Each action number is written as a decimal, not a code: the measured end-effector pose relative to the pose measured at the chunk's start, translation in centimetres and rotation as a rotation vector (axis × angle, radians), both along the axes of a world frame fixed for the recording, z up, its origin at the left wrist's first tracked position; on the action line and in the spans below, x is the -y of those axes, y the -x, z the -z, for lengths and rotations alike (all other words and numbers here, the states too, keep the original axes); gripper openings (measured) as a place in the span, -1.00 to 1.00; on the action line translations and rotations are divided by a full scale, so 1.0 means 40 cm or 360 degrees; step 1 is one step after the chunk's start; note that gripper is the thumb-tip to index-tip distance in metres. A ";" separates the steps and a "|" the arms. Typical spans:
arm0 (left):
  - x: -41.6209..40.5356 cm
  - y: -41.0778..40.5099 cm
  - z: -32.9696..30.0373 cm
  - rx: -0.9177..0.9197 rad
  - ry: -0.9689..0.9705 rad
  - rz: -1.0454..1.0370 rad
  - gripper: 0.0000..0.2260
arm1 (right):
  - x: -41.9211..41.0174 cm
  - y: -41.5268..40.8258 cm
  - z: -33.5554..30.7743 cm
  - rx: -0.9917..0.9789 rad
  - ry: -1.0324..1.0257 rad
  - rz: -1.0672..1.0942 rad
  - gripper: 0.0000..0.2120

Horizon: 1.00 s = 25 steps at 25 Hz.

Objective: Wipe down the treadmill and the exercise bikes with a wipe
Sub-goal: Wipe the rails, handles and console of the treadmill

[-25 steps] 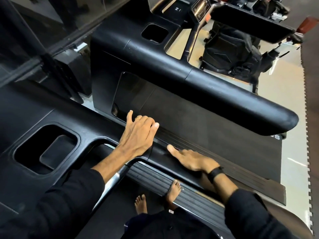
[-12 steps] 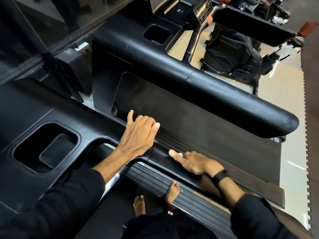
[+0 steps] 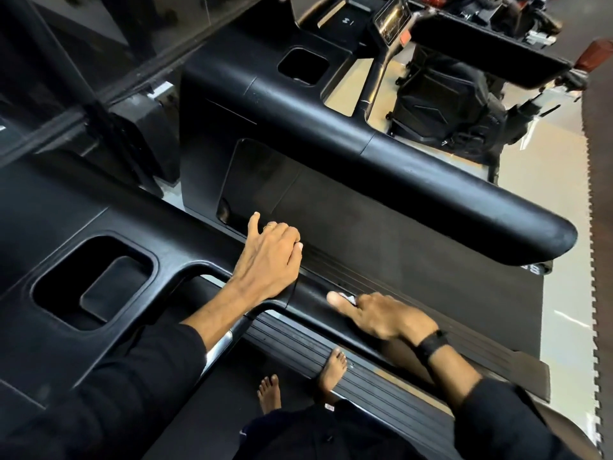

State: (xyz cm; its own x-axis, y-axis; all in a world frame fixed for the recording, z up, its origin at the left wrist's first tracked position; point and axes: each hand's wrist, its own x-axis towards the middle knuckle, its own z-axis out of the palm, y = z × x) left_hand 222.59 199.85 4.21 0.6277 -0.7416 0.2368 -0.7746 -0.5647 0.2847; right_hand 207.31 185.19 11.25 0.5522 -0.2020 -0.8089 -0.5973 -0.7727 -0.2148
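A: What has moved since a second ago?

B: The right hand (image 3: 384, 315) has slid back along the near handrail (image 3: 311, 298), fingers now curled over a scrap of white wipe (image 3: 350, 298) showing by the thumb.

A: And the left hand (image 3: 268, 260)?

B: Unmoved, flat and relaxed on the same rail, just ahead of the wipe.

A: Which way does the rail run?

B: Lengthwise toward the lower right, away from the console (image 3: 93, 283). The right hand is nearer that unwiped stretch, I judge.

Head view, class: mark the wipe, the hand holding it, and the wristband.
Wipe (image 3: 349, 298), head view: the white bit showing under the fingers.
Right hand (image 3: 381, 315), head view: back of the hand.
Wristband (image 3: 431, 346), head view: black strap across the wrist.
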 end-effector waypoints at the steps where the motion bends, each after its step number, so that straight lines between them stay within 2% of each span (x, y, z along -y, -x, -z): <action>1: 0.001 -0.001 0.001 0.0005 -0.0003 0.0002 -0.75 | -0.015 0.018 -0.031 0.0022 0.0033 -0.0077 -0.26; 3: 0.002 -0.003 0.005 0.0037 0.0004 0.0016 -0.77 | -0.072 0.019 -0.056 0.0187 0.0006 -0.0173 -0.27; 6: 0.003 -0.001 0.000 0.0092 0.0064 0.0001 -0.78 | -0.138 -0.031 0.017 0.0555 -0.0113 -0.0324 0.00; 7: 0.002 0.000 -0.004 0.0103 0.0074 -0.0002 -0.75 | -0.132 -0.053 0.049 0.0622 -0.0093 -0.0270 0.04; 10: 0.003 0.007 -0.024 0.0138 0.0037 0.0029 -0.63 | -0.056 -0.052 0.066 0.0337 -0.0036 -0.0016 -0.07; 12: 0.001 0.011 -0.034 0.0153 -0.0003 0.0044 -0.59 | -0.042 -0.007 0.027 0.0137 0.0115 -0.0109 -0.10; 14: -0.001 0.012 -0.037 0.0162 -0.0029 0.0041 -0.56 | -0.084 0.012 -0.016 0.0202 0.0129 -0.0265 -0.06; 16: 0.000 0.014 -0.038 0.0151 -0.0023 0.0049 -0.54 | -0.139 -0.003 -0.016 0.0375 -0.0034 -0.0325 0.11; 17: -0.001 0.015 -0.040 0.0141 -0.0025 0.0047 -0.54 | -0.150 -0.021 0.012 0.0505 -0.0099 -0.0346 0.11; 19: -0.002 0.017 -0.042 0.0115 -0.0026 0.0034 -0.54 | -0.110 -0.059 0.055 0.0605 -0.0206 -0.0071 -0.08; 21: -0.001 0.020 -0.045 0.0116 -0.0009 0.0029 -0.55 | -0.036 -0.048 0.053 0.0278 -0.0179 0.0135 -0.09; 23: 0.001 0.016 -0.046 0.0144 -0.0002 0.0031 -0.56 | -0.007 0.001 0.011 0.0038 0.0001 0.0003 -0.09; 25: 0.003 0.014 -0.042 0.0131 -0.0013 0.0050 -0.57 | -0.054 0.022 -0.029 0.0127 0.0044 -0.0162 -0.26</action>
State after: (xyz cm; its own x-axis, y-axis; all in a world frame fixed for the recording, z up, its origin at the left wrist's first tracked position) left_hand 222.04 199.74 5.89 0.5829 -0.7626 0.2806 -0.8125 -0.5419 0.2150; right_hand 206.42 187.33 12.43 0.6333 -0.1634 -0.7565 -0.4975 -0.8347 -0.2362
